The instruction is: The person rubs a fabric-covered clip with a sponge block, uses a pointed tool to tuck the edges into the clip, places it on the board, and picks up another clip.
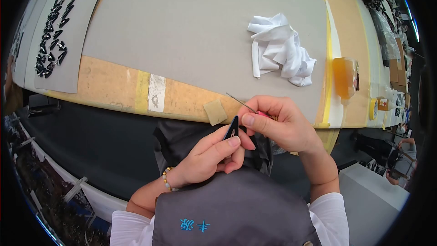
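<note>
Near the table's front edge, my left hand is closed on a small dark, pointed clip-like piece, its tip up. Just right of it, my right hand pinches a thin metal tool with a pinkish-red part at the fingers; its point sticks out up and to the left. The fingertips of both hands are close together around the dark piece. A small beige square lies at the table edge, left of the tool.
A crumpled white cloth lies on the grey sheet. At the right stand a container of amber liquid and a yellow tape roll. Many dark clips lie on a board at the left. Another person is at the far right.
</note>
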